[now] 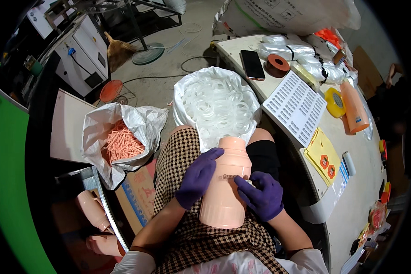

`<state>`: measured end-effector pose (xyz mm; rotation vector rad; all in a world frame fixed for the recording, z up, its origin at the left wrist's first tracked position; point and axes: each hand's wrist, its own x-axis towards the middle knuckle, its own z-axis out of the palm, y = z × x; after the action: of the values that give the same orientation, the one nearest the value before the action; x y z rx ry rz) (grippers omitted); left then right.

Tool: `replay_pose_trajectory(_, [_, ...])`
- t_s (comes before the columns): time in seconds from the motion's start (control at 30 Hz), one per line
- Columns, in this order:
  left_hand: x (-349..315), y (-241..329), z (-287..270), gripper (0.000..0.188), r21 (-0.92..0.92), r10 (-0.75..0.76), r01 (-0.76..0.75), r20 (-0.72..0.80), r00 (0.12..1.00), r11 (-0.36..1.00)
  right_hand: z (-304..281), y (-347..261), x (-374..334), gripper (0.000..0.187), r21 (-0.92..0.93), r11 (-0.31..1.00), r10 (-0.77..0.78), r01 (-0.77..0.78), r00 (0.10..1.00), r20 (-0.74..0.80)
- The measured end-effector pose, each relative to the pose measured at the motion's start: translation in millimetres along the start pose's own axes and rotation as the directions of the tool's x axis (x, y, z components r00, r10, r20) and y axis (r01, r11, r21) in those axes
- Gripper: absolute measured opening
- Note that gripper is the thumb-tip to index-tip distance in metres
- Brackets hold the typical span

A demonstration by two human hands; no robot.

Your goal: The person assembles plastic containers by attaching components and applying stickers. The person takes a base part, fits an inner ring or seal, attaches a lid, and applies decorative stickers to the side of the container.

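A glossy peach-pink thermos flask body (pixel 223 201) stands tilted on my lap, its narrower neck pointing away from me. Dark small print shows across its front. My left hand (pixel 198 176), in a purple glove, grips the flask's left side with the fingers along its shoulder. On the other side my right hand (pixel 262 196), also gloved, has its index fingertip against the printed strip. The other right-hand fingers are curled in, and a small whitish bit shows between them; what it is I cannot make out.
Beyond my knees stands a white sack of clear plastic rings (pixel 214 102); to its left is a sack of pink strips (pixel 123 144). More pink flask parts (pixel 93 210) lie in a bin at left. The right-hand table (pixel 356 182) holds a label sheet (pixel 294 107), phone (pixel 252 64) and tape roll (pixel 276 65).
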<state>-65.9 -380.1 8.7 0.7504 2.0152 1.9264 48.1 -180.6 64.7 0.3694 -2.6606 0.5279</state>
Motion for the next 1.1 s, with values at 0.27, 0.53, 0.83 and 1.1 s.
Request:
replay_pose_trajectory(0.27, [1,5,5,0.043,-0.007,-0.034,0.034,0.035,0.999,0.999,8,-2,6,0.045,-0.083,0.995,0.064,-0.063,0.998,0.006])
replay_pose_trajectory(0.53, [3,-4,16,0.053,0.240,0.134,-0.125,-0.020,0.991,0.963,5,-8,-1,0.043,-0.076,0.987,0.147,-0.144,0.989,0.027])
replay_pose_trajectory(0.83, [-10,-16,21,0.053,0.320,0.079,-0.060,-0.047,0.996,0.946,-61,61,-10,0.047,-0.318,0.873,0.395,-0.370,0.919,0.015])
replay_pose_trajectory(1.1, [-83,37,-11,0.092,0.554,0.147,-0.340,0.363,0.920,0.760,-97,149,35,0.078,-0.516,0.822,0.065,-0.239,0.941,-0.333])
